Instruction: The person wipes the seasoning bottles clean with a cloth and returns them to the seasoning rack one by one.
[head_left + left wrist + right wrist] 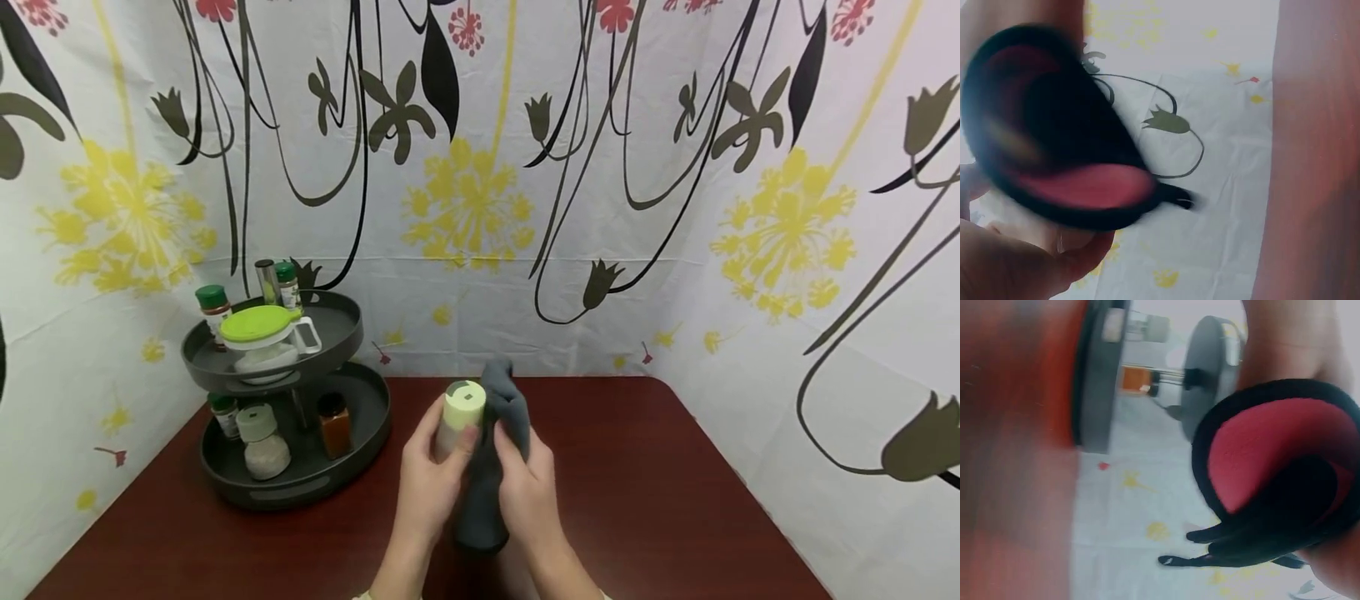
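Note:
A spice jar [463, 408] with a pale cream-green lid is upright in my left hand [431, 475], its fingers and thumb curled round the sides. My right hand [531, 487] pinches a dark grey cloth [480, 496] just right of the jar. The cloth bunches up above the right fingers and hangs below them to a wide, tube-like open end. Both wrist views show that opening black-rimmed and pink inside, blurred in the left. Whether the cloth touches the jar I cannot tell. The hands are close together above the table's middle.
A grey two-tier turntable [296, 492] stands at left on the dark red table [637, 500]. Its upper tier bears a green-lidded container [262, 329] and several bottles; below are a pale-lidded shaker [264, 450] and an orange-brown spice jar [335, 429]. A flowered curtain [480, 317] surrounds the table.

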A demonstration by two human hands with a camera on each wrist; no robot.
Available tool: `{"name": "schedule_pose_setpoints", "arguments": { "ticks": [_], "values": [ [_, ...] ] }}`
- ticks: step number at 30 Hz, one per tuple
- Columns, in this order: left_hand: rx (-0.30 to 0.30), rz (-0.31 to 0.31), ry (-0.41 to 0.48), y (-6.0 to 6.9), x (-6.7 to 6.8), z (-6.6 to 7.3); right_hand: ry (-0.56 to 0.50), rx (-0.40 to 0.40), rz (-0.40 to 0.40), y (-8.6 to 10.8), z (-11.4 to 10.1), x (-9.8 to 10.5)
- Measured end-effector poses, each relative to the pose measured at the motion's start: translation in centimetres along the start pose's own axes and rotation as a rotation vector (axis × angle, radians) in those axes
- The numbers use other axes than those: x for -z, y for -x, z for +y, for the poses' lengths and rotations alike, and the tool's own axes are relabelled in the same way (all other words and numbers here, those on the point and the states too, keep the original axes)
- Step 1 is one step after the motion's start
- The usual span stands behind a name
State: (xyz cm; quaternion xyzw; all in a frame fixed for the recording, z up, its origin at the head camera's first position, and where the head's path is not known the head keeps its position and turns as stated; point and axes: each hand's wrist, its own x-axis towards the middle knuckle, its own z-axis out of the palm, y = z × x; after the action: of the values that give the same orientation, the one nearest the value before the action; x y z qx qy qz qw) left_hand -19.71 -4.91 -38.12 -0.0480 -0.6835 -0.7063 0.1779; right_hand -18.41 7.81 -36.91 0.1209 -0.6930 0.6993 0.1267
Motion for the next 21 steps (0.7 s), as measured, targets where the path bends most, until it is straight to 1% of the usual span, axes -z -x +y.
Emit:
{"name": "schedule_pose_setpoints", "arguments": {
  "ticks": [1,2,3,4,6,8,9,10,12,14,16,17,19,21],
  "values": [
    [0.009,-0.010,0.001,0.0,-0.1,0.1,0.003,0.046,0.012,0.2,-0.2,0.1],
    [0.010,-0.014,-0.003,0.1,-0.2,0.2,0.009,0.074,0.016,0.3,-0.3,0.2],
    [0.010,-0.015,-0.001,0.1,-0.3,0.4,0.009,0.076,0.007,0.4,-0.4,0.3],
    [0.007,-0.010,-0.004,0.2,-0.3,0.7,0.001,0.056,-0.010,0.4,-0.3,0.3],
    [-0.016,0.003,-0.017,0.3,-0.3,1.2,-0.018,-0.047,-0.048,0.6,0.0,0.5],
    [-0.049,0.020,-0.050,0.4,-0.3,1.7,-0.030,-0.147,-0.080,0.7,0.3,0.6],
    [-0.064,0.020,-0.067,0.4,-0.4,1.8,-0.028,-0.184,-0.087,0.8,0.4,0.6],
    [-0.072,0.022,-0.092,0.5,-0.5,1.9,-0.017,-0.201,-0.080,1.0,0.3,0.6],
    [-0.085,0.029,-0.144,0.6,-0.9,1.7,0.030,-0.164,-0.051,1.2,-0.2,0.7],
    [-0.085,0.025,-0.186,0.7,-1.3,1.4,0.060,-0.082,-0.015,1.4,-1.2,0.8],
    [-0.073,0.020,-0.194,1.0,-1.5,1.1,0.074,0.006,0.012,1.6,-2.3,0.9],
    [-0.074,0.018,-0.192,1.1,-1.6,1.0,0.066,0.036,0.012,1.6,-2.8,0.9],
    [-0.078,0.015,-0.185,1.2,-1.5,0.9,0.035,0.039,0.004,1.8,-3.5,1.0],
    [-0.110,0.037,-0.175,1.3,-1.3,1.1,-0.005,-0.017,-0.012,2.0,-3.5,1.1]
  ]
}}
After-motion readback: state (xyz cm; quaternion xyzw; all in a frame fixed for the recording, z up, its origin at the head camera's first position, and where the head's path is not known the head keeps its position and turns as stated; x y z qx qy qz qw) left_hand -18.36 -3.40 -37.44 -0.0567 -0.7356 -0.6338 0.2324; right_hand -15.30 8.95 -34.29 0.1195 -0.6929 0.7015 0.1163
